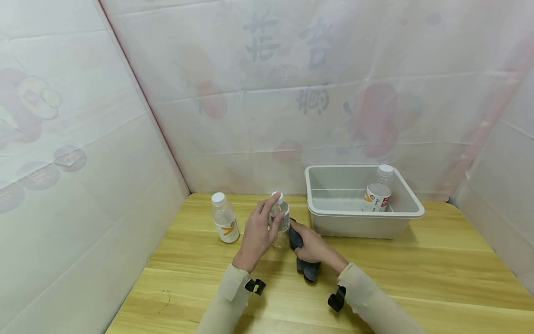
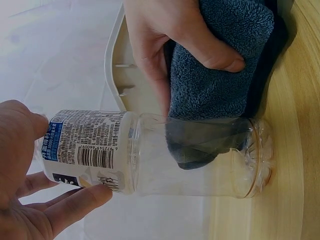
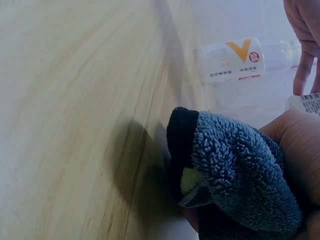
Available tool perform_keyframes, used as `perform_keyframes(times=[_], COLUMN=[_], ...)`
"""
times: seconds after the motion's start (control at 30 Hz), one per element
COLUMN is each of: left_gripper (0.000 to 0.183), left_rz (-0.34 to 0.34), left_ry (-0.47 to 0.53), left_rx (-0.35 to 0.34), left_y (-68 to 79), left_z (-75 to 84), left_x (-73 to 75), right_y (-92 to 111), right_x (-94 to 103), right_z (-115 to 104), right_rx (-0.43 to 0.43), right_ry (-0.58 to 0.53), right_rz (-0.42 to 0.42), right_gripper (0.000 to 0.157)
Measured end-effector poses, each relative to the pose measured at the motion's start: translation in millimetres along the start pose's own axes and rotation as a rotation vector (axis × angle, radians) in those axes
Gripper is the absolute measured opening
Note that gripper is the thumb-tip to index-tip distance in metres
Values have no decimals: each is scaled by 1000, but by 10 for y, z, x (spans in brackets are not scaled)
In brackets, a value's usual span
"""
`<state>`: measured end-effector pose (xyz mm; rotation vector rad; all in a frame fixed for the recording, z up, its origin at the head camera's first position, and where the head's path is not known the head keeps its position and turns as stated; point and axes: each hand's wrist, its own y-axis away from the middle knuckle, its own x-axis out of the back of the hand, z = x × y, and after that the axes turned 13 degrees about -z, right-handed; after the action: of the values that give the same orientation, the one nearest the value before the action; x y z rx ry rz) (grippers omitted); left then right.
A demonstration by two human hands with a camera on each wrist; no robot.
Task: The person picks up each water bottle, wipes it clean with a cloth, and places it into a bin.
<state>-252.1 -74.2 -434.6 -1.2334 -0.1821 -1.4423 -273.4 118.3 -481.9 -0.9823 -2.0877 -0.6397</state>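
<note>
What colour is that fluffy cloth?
The cloth is blue-grey with black edging, clearest in the right wrist view.

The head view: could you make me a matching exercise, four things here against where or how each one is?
1. Blue-grey terry cloth
2. Plastic tub
3. Leftmost bottle
4. Left hand

A. Upright, untouched
B. Held in the right hand
C. Holding the middle bottle near its top
D. Light grey, with one bottle inside

Pairs: 1-B, 2-D, 3-A, 4-C

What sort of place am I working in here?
Probably a makeshift work booth: pale printed sheeting walls in the back and sides of a wooden table, with a plastic tub standing on it.
</note>
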Motion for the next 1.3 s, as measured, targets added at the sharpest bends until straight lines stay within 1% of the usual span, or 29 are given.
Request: perform_keyframes(times=[0.1, 0.27, 0.33, 0.47, 0.57, 0.67, 0.87, 1.1, 1.3], left_gripper=[50, 50, 50, 50, 49, 48, 48, 49, 49], left_rz=[-9, -23, -24, -25, -26, -39, -71, -46, -51], left_ry=[4, -1, 0, 2, 14, 28, 45, 47, 64], left_rx=[5, 8, 8, 10, 17, 41, 80, 60, 47], left_y=[-3, -14, -20, -23, -18, -6, 19, 2, -2], left_z=[11, 28, 35, 43, 45, 50, 65, 61, 62], left_x=[10, 22, 24, 24, 23, 22, 15, 17, 6], right_y=[-4, 11, 33, 104, 175, 261, 388, 457, 469], right_x=[9, 52, 90, 171, 228, 286, 409, 559, 616], right_z=[19, 32, 3, -93, -177, -262, -388, -479, -498], right_rx=[-7, -28, -36, -45, -38, -33, -28, 16, 43], right_ry=[-12, -20, -20, 2, 20, 23, -17, -29, -25], right_rz=[16, 102, 137, 179, 196, 203, 187, 211, 219], right_gripper=[86, 86, 86, 85, 84, 83, 82, 82, 81])
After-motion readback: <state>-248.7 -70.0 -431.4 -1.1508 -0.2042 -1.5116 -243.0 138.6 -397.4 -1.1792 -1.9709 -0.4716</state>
